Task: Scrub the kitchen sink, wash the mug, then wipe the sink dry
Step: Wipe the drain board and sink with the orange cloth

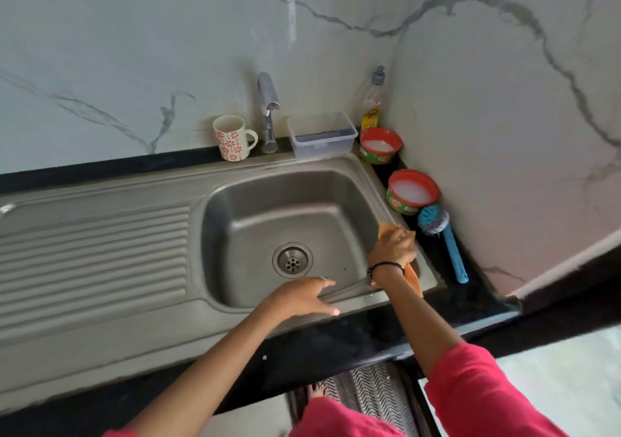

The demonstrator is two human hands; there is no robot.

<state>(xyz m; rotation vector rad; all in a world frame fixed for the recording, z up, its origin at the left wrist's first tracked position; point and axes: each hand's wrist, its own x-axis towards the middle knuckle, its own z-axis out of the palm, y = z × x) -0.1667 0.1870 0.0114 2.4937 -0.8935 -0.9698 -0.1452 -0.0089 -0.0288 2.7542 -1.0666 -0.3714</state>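
Here, from the head camera, the right hand grips an orange cloth and presses it on the right rim of the sink, fingers curled over the bunched fabric, a tail of cloth hanging below the wrist. The left hand lies flat on the sink's front rim, fingers straight and spread, holding nothing; it sits just left of the right wrist. The drain lies in the basin just beyond the left hand. The mug stands upright on the back ledge left of the tap, well apart from both hands. Right of the tap are a clear box, a bottle, two red tubs and a blue brush, which lies on the counter just right of the right hand.
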